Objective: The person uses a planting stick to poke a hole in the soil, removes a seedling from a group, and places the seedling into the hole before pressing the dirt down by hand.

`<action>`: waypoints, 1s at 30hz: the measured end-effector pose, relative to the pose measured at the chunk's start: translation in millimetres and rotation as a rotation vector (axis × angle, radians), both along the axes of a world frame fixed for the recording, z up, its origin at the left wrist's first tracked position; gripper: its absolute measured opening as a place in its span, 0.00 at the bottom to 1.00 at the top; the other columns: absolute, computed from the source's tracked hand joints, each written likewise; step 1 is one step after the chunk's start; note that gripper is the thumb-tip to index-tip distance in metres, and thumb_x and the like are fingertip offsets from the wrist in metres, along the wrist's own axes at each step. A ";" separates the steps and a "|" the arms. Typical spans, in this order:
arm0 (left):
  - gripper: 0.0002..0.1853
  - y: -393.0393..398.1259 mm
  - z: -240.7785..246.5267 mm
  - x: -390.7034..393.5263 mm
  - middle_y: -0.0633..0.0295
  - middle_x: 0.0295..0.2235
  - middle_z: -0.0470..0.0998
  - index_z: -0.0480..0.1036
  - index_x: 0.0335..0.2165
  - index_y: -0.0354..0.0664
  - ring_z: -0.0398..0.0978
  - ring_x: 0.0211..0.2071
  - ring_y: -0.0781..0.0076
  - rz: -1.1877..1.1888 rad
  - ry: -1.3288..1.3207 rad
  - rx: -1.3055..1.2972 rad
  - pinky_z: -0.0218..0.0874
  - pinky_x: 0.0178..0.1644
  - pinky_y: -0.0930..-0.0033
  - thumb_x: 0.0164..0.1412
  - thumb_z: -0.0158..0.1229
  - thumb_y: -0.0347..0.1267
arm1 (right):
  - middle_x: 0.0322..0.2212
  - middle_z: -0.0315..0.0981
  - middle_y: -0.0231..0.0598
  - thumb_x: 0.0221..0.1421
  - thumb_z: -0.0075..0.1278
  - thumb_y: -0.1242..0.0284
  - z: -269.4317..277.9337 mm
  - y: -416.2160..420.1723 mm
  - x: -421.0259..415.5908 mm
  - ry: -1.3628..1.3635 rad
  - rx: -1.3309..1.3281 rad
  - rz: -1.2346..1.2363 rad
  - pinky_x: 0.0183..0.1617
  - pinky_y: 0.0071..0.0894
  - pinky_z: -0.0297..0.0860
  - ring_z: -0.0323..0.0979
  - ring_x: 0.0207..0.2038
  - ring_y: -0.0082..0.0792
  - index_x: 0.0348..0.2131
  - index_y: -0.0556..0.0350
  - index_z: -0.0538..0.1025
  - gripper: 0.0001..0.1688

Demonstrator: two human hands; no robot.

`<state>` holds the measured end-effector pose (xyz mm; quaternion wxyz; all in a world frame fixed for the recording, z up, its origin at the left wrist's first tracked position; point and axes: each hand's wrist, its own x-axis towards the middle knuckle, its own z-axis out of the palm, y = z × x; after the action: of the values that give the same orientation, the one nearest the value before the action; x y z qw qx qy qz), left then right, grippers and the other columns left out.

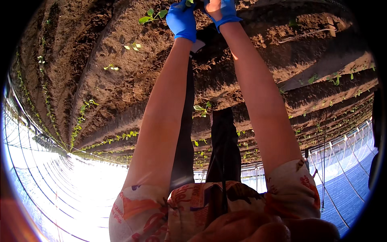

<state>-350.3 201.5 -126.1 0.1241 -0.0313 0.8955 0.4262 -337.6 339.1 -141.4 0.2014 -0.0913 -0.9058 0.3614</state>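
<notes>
Both my hands reach into the soil at the top edge of the view, in blue disposable gloves. My left hand (181, 21) is bent downward beside a small green leaf (189, 2); its fingertips are hidden or cut off. Close to its right, my right hand (222, 12) has bare skin showing at the glove's opening, and its fingers run out of the frame. Whether either hand grips anything is not visible. A leafy seedling (152, 16) stands in the soil bed (121, 30) just left of my left hand.
More seedlings (133, 46) dot the bed at left, and planted rows (81, 121) run back toward a greenhouse frame (347, 151). A pale cord (305, 34) lies on soil at right, near a flat light piece (331, 26). My dark-trousered legs (225, 136) stand behind my arms.
</notes>
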 end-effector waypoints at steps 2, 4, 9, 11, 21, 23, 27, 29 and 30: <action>0.15 4.1 1.3 0.9 0.59 0.29 0.79 0.79 0.37 0.38 0.77 0.30 0.67 -0.006 0.041 -0.034 0.66 0.34 0.69 0.52 0.65 0.35 | 0.26 0.76 0.44 0.44 0.46 0.80 -3.5 -1.3 1.3 0.079 0.118 -0.012 0.40 0.40 0.71 0.74 0.31 0.46 0.27 0.55 0.78 0.10; 0.13 8.2 2.5 -1.9 0.59 0.29 0.78 0.80 0.34 0.38 0.76 0.29 0.66 0.017 0.107 0.030 0.65 0.33 0.69 0.52 0.65 0.35 | 0.26 0.77 0.44 0.45 0.46 0.79 -6.3 1.7 -0.1 0.068 0.113 0.048 0.43 0.40 0.71 0.74 0.33 0.46 0.28 0.55 0.78 0.10; 0.16 6.1 27.3 3.2 0.57 0.33 0.77 0.76 0.42 0.36 0.75 0.31 0.69 -0.042 -0.032 0.013 0.65 0.36 0.69 0.55 0.60 0.31 | 0.28 0.77 0.46 0.46 0.46 0.80 3.6 3.6 -1.0 0.115 0.019 0.050 0.47 0.40 0.70 0.74 0.35 0.45 0.36 0.55 0.78 0.15; 0.19 9.8 44.2 19.3 0.56 0.35 0.77 0.72 0.47 0.35 0.75 0.33 0.69 -0.115 0.037 -0.139 0.66 0.37 0.68 0.56 0.58 0.29 | 0.35 0.74 0.43 0.48 0.50 0.78 -7.0 -5.3 20.6 -0.140 -0.165 -0.140 0.46 0.43 0.70 0.72 0.40 0.43 0.41 0.48 0.76 0.18; 0.29 43.5 269.6 183.5 0.61 0.44 0.69 0.54 0.59 0.35 0.67 0.45 0.76 0.052 -0.744 0.281 0.59 0.52 0.73 0.61 0.51 0.23 | 0.45 0.70 0.48 0.50 0.56 0.74 -43.8 124.1 221.2 -0.825 -0.248 -0.601 0.47 0.45 0.74 0.71 0.41 0.47 0.53 0.47 0.67 0.30; 0.28 46.9 256.2 198.5 0.61 0.44 0.69 0.55 0.59 0.35 0.67 0.44 0.77 0.147 -0.896 0.241 0.59 0.50 0.75 0.61 0.51 0.23 | 0.44 0.71 0.48 0.49 0.57 0.73 -65.7 178.2 236.1 -0.804 -0.138 -0.588 0.45 0.44 0.73 0.71 0.40 0.46 0.52 0.48 0.68 0.29; 0.28 49.7 232.5 202.3 0.64 0.41 0.69 0.56 0.59 0.38 0.67 0.41 0.81 0.048 -0.855 0.258 0.64 0.43 0.77 0.61 0.52 0.24 | 0.41 0.71 0.47 0.49 0.57 0.72 -103.7 248.6 223.4 -0.817 -0.029 -0.545 0.43 0.43 0.73 0.71 0.39 0.44 0.51 0.49 0.69 0.28; 0.28 53.4 228.8 201.2 0.65 0.40 0.70 0.57 0.59 0.37 0.67 0.39 0.81 0.145 -0.861 0.344 0.63 0.42 0.78 0.61 0.52 0.24 | 0.40 0.72 0.47 0.49 0.57 0.71 -125.4 256.5 214.5 -0.792 -0.011 -0.549 0.41 0.42 0.73 0.71 0.39 0.43 0.50 0.50 0.69 0.27; 0.27 51.8 229.2 201.2 0.66 0.39 0.70 0.57 0.59 0.37 0.67 0.38 0.82 0.194 -0.860 0.374 0.63 0.41 0.79 0.61 0.51 0.24 | 0.40 0.72 0.47 0.49 0.58 0.71 -136.8 252.4 216.4 -0.788 -0.016 -0.559 0.41 0.42 0.73 0.71 0.38 0.43 0.50 0.50 0.69 0.27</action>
<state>-149.1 253.3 103.1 0.4467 -0.2654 0.6639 0.5379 -121.3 591.5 -278.2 -0.0684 -0.4629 -0.8510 0.2383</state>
